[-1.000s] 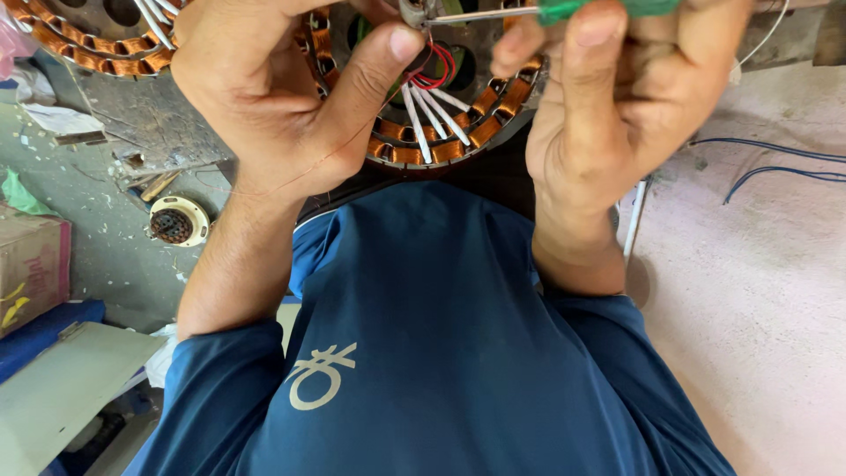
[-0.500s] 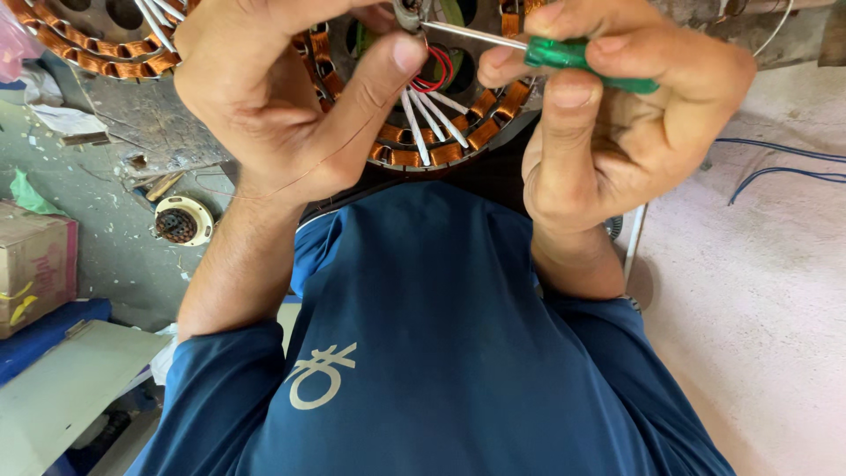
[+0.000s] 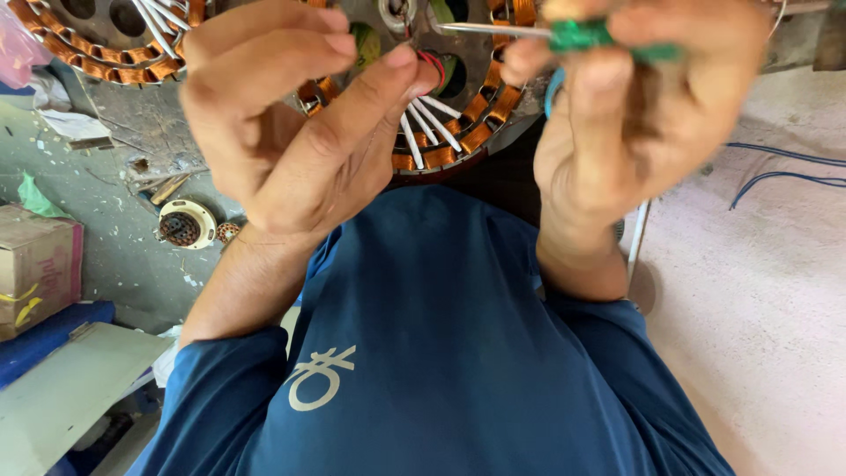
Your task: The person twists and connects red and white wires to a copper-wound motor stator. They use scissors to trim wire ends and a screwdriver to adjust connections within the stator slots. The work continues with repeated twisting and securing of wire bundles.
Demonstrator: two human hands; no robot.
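Copper-wound motor stator (image 3: 480,132) held up between both hands, partly hidden behind them. Left hand (image 3: 282,132) curled around the near rim of the stator, thumb stretched toward the centre hub and pressed against a loop of red wire (image 3: 434,63). White sleeved wires (image 3: 423,128) fanned out just beyond the left thumb, running across the copper coils. Right hand (image 3: 634,115) clenched around the green handle of a screwdriver (image 3: 577,35); metal shaft pointed from the right hand toward the hub, tip close to the centre hole. Blur on the right hand; exact finger placement not clear.

Second stator (image 3: 106,44) to the far side of the left hand, with its own white wires. Small round wound part (image 3: 185,227) on the grey surface (image 3: 106,247) below the left wrist. Cardboard box (image 3: 35,264) further out on the same side. Blue cables (image 3: 784,172) on the floor outside the right hand. Blue shirt (image 3: 441,353) beneath both forearms.
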